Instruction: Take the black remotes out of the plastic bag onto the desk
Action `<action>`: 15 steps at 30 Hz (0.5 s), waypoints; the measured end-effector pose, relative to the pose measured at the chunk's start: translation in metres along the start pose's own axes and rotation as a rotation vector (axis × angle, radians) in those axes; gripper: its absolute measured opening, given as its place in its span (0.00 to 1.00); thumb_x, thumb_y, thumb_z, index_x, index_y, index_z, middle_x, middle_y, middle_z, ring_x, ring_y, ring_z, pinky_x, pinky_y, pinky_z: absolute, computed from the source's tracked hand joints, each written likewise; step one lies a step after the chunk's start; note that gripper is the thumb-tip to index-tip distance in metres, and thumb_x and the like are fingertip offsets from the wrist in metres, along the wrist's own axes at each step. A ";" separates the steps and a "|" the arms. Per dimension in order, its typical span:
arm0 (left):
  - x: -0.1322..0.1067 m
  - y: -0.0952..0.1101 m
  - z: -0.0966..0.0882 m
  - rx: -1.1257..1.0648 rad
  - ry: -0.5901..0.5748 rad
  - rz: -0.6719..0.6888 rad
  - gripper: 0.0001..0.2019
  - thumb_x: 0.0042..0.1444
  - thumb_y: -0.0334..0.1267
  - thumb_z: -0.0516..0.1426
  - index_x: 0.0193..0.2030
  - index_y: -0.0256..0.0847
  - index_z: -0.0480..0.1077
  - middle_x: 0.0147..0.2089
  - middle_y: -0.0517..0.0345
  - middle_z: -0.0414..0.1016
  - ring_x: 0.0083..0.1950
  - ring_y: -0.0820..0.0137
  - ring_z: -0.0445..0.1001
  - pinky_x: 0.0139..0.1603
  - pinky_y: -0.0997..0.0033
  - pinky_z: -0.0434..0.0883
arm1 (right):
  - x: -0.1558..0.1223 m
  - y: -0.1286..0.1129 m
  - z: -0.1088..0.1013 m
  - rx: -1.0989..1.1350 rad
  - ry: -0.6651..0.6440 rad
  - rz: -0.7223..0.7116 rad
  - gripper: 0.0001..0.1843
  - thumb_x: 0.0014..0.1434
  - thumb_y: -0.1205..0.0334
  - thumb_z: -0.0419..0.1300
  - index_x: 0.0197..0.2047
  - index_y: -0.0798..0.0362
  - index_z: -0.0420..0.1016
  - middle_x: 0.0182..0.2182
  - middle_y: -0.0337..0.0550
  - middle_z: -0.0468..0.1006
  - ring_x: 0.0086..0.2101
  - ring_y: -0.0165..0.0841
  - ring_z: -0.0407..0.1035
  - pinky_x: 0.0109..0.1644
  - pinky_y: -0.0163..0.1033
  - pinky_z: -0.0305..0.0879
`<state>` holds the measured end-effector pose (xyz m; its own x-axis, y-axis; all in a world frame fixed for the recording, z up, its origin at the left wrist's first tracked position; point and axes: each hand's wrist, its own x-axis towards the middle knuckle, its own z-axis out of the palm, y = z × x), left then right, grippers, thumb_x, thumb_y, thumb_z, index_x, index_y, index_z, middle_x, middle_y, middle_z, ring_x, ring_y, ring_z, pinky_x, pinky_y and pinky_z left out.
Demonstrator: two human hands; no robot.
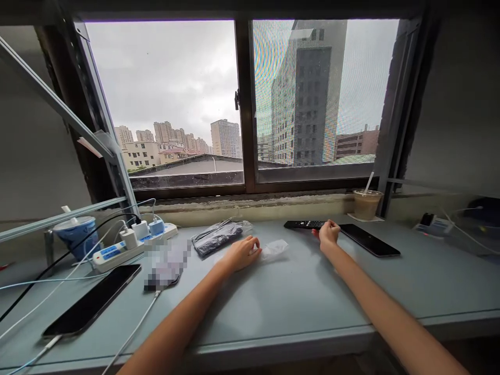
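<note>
My right hand (328, 233) is closed around one end of a black remote control (302, 224), whose button side faces up. The remote points left, close to the tabletop. My left hand (242, 253) rests low over the table with its fingers curled on a crumpled clear plastic bag (276, 250). Part of the bag sticks out to the right of the fingers; the rest is hidden under the hand. Just behind my left hand lies a dark folded item in clear plastic (216, 237). A black tablet or large phone (369, 239) lies right of my right hand.
On the left are a power strip (113, 259) with chargers and cables, a dark-screened phone (94, 299), a blurred-out phone (166, 271) on a white cable and a blue cup (76, 237). A drink cup with straw (366, 204) stands back right, below the window.
</note>
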<state>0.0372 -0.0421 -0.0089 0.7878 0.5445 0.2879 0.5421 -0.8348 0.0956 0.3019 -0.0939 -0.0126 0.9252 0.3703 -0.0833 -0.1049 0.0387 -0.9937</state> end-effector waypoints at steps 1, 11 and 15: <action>-0.001 0.004 0.001 -0.015 -0.006 -0.005 0.13 0.58 0.44 0.45 0.43 0.42 0.63 0.40 0.58 0.68 0.36 0.70 0.69 0.38 0.71 0.65 | 0.001 0.001 0.001 -0.009 -0.009 -0.001 0.20 0.60 0.62 0.37 0.55 0.53 0.49 0.38 0.46 0.69 0.20 0.24 0.67 0.25 0.31 0.68; -0.003 0.016 0.004 -0.037 -0.071 0.052 0.14 0.59 0.43 0.44 0.47 0.42 0.62 0.48 0.52 0.62 0.51 0.64 0.62 0.53 0.60 0.59 | 0.008 0.012 0.000 -0.280 -0.024 -0.106 0.32 0.46 0.66 0.58 0.55 0.52 0.58 0.50 0.54 0.60 0.28 0.27 0.71 0.26 0.31 0.68; -0.001 0.011 0.005 -0.025 -0.049 0.036 0.13 0.59 0.44 0.45 0.46 0.45 0.64 0.48 0.54 0.62 0.50 0.64 0.62 0.52 0.60 0.59 | 0.011 0.016 -0.001 -0.457 -0.044 -0.145 0.32 0.46 0.67 0.57 0.56 0.52 0.57 0.50 0.55 0.61 0.28 0.26 0.71 0.26 0.30 0.67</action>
<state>0.0436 -0.0516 -0.0132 0.8204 0.5169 0.2443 0.5061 -0.8554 0.1102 0.3109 -0.0898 -0.0290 0.9012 0.4302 0.0524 0.2045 -0.3154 -0.9267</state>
